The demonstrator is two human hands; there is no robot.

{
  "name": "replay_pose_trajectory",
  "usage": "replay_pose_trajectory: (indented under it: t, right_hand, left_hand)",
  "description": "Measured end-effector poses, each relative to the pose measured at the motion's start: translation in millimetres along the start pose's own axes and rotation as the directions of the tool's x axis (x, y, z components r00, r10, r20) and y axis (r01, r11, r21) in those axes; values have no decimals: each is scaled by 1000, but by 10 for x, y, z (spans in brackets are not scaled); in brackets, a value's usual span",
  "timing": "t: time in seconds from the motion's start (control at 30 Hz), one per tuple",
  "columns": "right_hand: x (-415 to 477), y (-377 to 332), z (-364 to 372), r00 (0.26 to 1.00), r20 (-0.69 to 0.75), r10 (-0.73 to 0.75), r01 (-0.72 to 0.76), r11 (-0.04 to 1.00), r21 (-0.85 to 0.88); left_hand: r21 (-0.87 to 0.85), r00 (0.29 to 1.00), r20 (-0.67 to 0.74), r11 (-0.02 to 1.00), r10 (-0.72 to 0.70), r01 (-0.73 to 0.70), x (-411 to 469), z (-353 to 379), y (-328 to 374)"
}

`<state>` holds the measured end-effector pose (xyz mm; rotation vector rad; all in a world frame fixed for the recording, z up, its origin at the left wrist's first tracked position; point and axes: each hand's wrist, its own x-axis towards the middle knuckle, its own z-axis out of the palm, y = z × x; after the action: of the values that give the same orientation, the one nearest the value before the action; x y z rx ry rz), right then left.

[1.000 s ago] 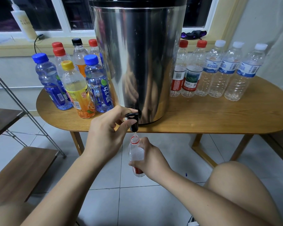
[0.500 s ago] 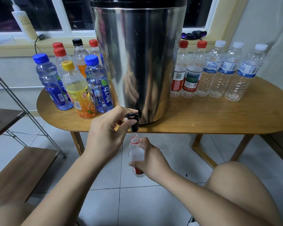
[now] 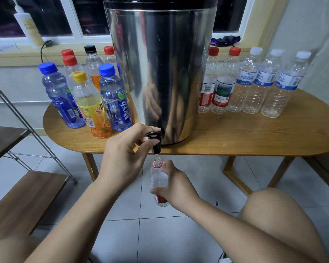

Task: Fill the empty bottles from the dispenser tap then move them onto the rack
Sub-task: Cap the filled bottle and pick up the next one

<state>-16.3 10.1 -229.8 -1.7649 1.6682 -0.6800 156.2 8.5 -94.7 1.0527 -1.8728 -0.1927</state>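
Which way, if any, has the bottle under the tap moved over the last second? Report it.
No. The bottle, held by the right hand, keeps its mouth right below the tap, with the same gap to the table edge.

Hardly anything is changing over this second. Neither the left hand (image 3: 122, 158) on the tap (image 3: 156, 144) nor the right hand (image 3: 175, 186) round the bottle (image 3: 158, 177) is shifting by any amount that shows. At most the view is drifting a hair, with the capped bottles (image 3: 87, 103) left of the dispenser (image 3: 160, 63) sliding very slightly rightward in frame. Whether the water level in the bottle is rising cannot be told: the right hand is covering its middle.
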Motion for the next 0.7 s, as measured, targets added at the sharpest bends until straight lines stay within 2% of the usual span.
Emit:
replay_pose_trajectory:
  t: [0.7]
  right_hand:
    - [3, -3, -9, 1000, -5, 4, -4, 1000, 7]
  left_hand:
    - [-33, 1000, 3, 999, -16, 16, 32, 1, -15]
